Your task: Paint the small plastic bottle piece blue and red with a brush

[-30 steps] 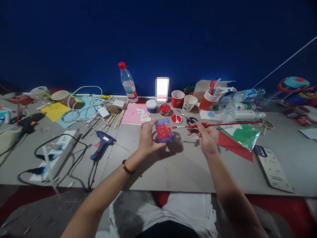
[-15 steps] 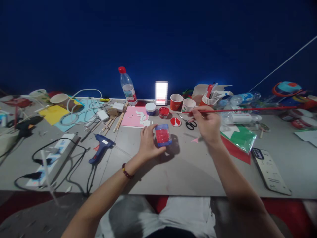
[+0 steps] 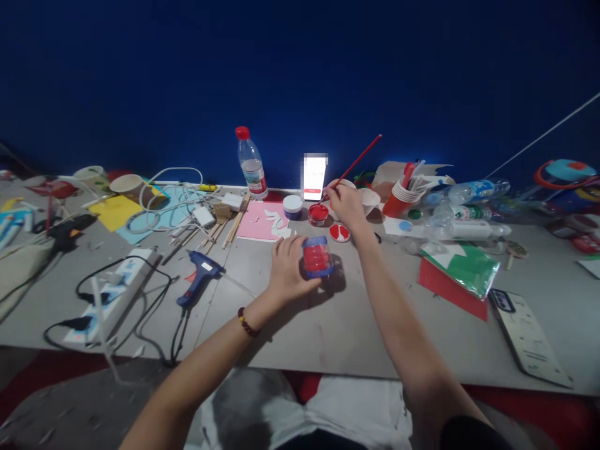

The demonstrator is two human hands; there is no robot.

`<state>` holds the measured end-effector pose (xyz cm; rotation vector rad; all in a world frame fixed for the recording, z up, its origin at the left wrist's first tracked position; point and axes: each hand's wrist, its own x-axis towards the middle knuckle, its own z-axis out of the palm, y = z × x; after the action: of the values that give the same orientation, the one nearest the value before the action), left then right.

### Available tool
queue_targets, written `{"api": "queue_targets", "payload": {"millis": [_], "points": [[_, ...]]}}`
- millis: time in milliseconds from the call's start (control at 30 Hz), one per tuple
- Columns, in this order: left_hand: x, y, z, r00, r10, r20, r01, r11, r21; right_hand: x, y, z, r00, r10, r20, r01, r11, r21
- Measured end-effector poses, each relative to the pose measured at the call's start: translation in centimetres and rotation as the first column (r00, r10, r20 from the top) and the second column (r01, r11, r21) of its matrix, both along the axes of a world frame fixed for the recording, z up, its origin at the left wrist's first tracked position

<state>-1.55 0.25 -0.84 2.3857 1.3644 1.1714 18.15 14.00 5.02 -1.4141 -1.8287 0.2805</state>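
Observation:
My left hand (image 3: pixel 289 269) grips a small clear container (image 3: pixel 317 257) with blue ends and red paint on its side, tilted over the table. A long red paintbrush (image 3: pixel 359 158) is pinched in my right hand (image 3: pixel 345 203), its handle slanting up to the right and its tip down at the open jar of red paint (image 3: pixel 318 214). Just in front of that jar lies a lid smeared with red (image 3: pixel 340 233). A closed white-topped jar (image 3: pixel 293 207) stands to the left, beside pink paper (image 3: pixel 253 226) with white cutouts.
On the left are a blue glue gun (image 3: pixel 200 275), a power strip (image 3: pixel 112 294) and loose cables. A bottle (image 3: pixel 252 165) and lit phone (image 3: pixel 314 178) stand at the back. Paper cups (image 3: pixel 398 199), plastic bottles (image 3: pixel 469 230), green packet (image 3: pixel 464 265) and another phone (image 3: pixel 529 337) are right.
My right hand has moved left to the red paint jar, and the brush has swung from nearly level to steeply slanted. My left hand still holds the container. The view has shifted slightly.

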Motion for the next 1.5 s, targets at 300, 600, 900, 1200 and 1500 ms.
{"api": "queue_targets", "payload": {"millis": [300, 600, 900, 1200, 1500], "points": [[0.1, -0.2, 0.0, 1.000, 0.000, -0.021, 0.000, 1.000, 0.004, -0.7, 0.1, -0.5, 0.987, -0.049, 0.152, 0.064, 0.993, -0.099], [0.0, -0.1, 0.1, 0.999, 0.011, -0.042, -0.011, 1.000, -0.010, -0.7, -0.1, -0.2, 0.987, -0.032, 0.160, 0.046, 0.995, -0.088], [0.0, -0.1, -0.1, 0.999, 0.002, -0.050, 0.000, 1.000, 0.031, -0.8, -0.1, -0.6, 0.985, -0.122, 0.121, 0.137, 0.982, -0.128], [0.0, -0.1, 0.2, 1.000, 0.002, -0.029, -0.002, 1.000, 0.018, -0.6, 0.1, -0.5, 0.998, -0.065, -0.008, 0.064, 0.992, -0.106], [0.1, -0.2, 0.3, 0.999, 0.022, -0.042, -0.021, 0.999, 0.035, -0.8, 0.4, -1.3, 0.991, -0.113, 0.069, 0.121, 0.983, -0.135]]}}
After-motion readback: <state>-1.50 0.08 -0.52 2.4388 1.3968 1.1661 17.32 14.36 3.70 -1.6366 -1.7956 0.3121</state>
